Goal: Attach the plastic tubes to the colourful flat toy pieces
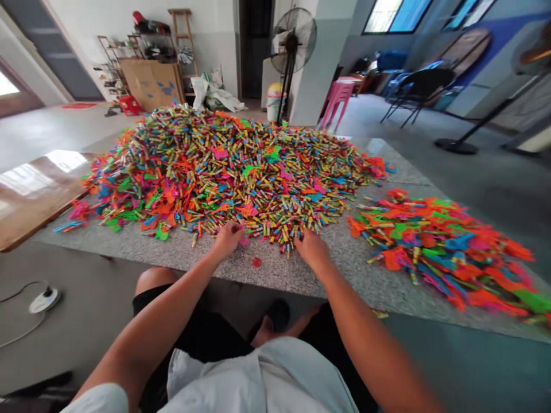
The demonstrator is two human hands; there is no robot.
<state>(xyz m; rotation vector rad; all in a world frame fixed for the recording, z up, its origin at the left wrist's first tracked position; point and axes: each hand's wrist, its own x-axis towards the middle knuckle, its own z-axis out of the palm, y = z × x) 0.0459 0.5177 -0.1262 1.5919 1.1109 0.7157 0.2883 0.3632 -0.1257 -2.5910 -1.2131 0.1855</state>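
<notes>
My left hand [227, 240] is closed in a pinch at the front edge of a big heap of small striped tubes [275, 195]. A pink plastic piece [244, 236] shows at its fingertips. To the right, my right hand [313, 249] has its fingers pressed together against the same edge of the heap; what they hold is hidden among the tubes. A small red disc [257, 262] lies on the speckled grey tabletop [275, 272] between my hands. Orange, green, pink and blue flat plastic pieces are mixed into the heap.
A second pile of coloured plastic pieces with tubes [447, 246] lies at the right of the table. A wooden board [38, 189] adjoins the left side. Behind stand a fan [293, 43], pink stools [338, 97] and a black chair [424, 86]. A power strip [44, 300] is on the floor.
</notes>
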